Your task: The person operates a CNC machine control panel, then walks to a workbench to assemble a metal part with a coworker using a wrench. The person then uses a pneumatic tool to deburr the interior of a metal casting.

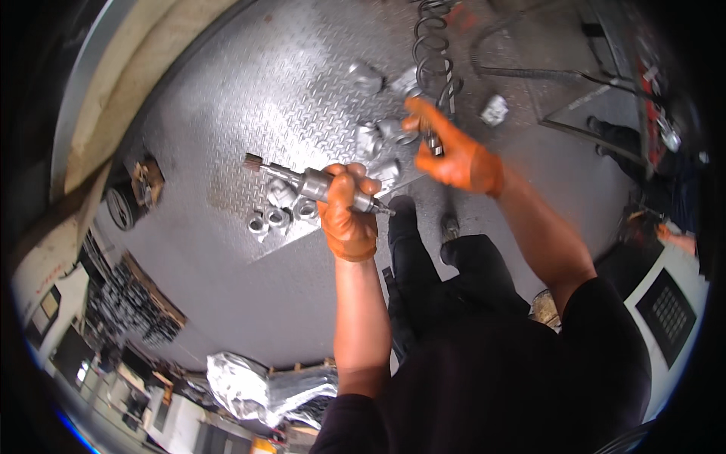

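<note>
My left hand point(349, 216), in an orange glove, is closed around a silver air die grinder point(314, 182). A small brown abrasive flap wheel point(253, 162) tips the grinder and points left; its air inlet point(383, 206) sticks out to the right of my fist. My right hand point(454, 155), gloved in orange too, is pinched on a metal hose coupling point(432, 142). From there a black coiled air hose point(432, 45) runs up toward the far edge. The coupling and the inlet are apart. Grey metal fittings point(369, 140) lie beyond and beneath both hands.
A diamond-plate metal sheet point(295, 83) carries the several fittings. One loose casting point(495, 110) sits to the right. Metal parts are piled point(136, 303) at left, and silver foil wrapping point(238, 382) lies at lower left. Another person's hand point(675, 236) shows at far right, near a keypad panel point(665, 309).
</note>
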`<state>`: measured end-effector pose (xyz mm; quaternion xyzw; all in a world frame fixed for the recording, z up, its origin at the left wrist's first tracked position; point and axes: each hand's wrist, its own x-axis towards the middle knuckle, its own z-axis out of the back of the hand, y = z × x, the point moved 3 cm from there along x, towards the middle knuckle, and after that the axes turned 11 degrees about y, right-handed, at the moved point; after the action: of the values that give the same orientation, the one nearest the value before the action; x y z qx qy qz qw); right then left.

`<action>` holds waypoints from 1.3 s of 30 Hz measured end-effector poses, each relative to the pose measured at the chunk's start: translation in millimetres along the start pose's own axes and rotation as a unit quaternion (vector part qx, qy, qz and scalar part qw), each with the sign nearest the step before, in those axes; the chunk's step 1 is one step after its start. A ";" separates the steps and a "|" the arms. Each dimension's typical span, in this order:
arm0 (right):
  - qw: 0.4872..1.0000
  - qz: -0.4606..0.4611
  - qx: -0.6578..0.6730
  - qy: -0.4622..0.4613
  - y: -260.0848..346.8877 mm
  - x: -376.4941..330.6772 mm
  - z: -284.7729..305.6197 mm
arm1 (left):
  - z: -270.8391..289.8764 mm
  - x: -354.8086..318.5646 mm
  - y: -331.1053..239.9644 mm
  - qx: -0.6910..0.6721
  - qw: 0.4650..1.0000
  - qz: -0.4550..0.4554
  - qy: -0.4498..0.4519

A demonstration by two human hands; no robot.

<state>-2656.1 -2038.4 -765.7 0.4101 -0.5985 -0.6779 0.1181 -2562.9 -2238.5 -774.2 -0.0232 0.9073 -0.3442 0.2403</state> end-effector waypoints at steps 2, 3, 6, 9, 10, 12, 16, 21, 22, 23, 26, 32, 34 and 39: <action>0.997 0.010 -0.079 -0.006 25.8 -69.6 -0.4 | -58.4 -12.3 -9.6 -0.040 0.997 -0.030 0.065; 0.994 0.023 -0.104 -0.023 41.2 -100.9 -3.2 | -85.8 -22.4 -16.8 -0.068 0.993 -0.043 0.086; 0.987 0.061 -0.109 -0.103 83.8 -184.8 -7.8 | -157.8 -55.8 -39.9 -0.110 0.984 -0.051 0.132; 0.842 0.256 -0.445 -0.164 110.6 -257.1 -13.5 | -211.5 -98.9 -53.2 -0.066 0.986 -0.074 0.135; 0.808 0.277 -0.485 -0.187 120.7 -281.7 -16.3 | -228.0 -116.9 -55.3 -0.078 0.987 -0.052 0.130; 0.852 0.261 -0.409 -0.198 141.0 -318.9 -26.6 | -250.0 -159.4 -54.1 -0.056 0.986 -0.066 0.146; 0.953 0.197 -0.146 -0.179 146.7 -375.1 -56.8 | -294.2 -234.5 -42.5 -0.019 0.969 -0.092 0.228; 0.942 0.202 -0.027 -0.266 150.4 -452.2 -82.1 | -333.2 -324.1 -37.1 -0.037 0.942 -0.077 0.324; 0.937 0.202 -0.029 -0.283 148.8 -462.9 -83.7 | -335.0 -332.6 -34.9 -0.045 0.935 -0.074 0.344; 0.924 0.214 -0.084 -0.305 153.8 -474.4 -86.0 | -335.7 -337.2 -32.7 -0.052 0.927 -0.071 0.364; 0.855 0.284 -0.255 -0.351 140.1 -492.4 -93.4 | -343.7 -359.3 -17.0 -0.065 0.914 -0.062 0.395; 0.850 0.328 -0.240 -0.335 145.3 -521.0 -101.0 | -331.6 -379.4 -33.0 0.032 0.876 -0.067 0.477; 0.873 0.320 -0.186 -0.319 139.6 -525.5 -98.2 | -337.1 -395.1 -37.3 0.012 0.889 -0.070 0.453; 0.868 0.321 -0.197 -0.322 141.4 -530.3 -93.5 | -356.0 -418.7 -61.5 -0.047 0.906 -0.058 0.416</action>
<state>-2300.5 -1796.0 -412.5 -0.0778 -0.5561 -0.8007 0.2086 -2361.5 -1980.0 -328.8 0.0582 0.9373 -0.2926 -0.1802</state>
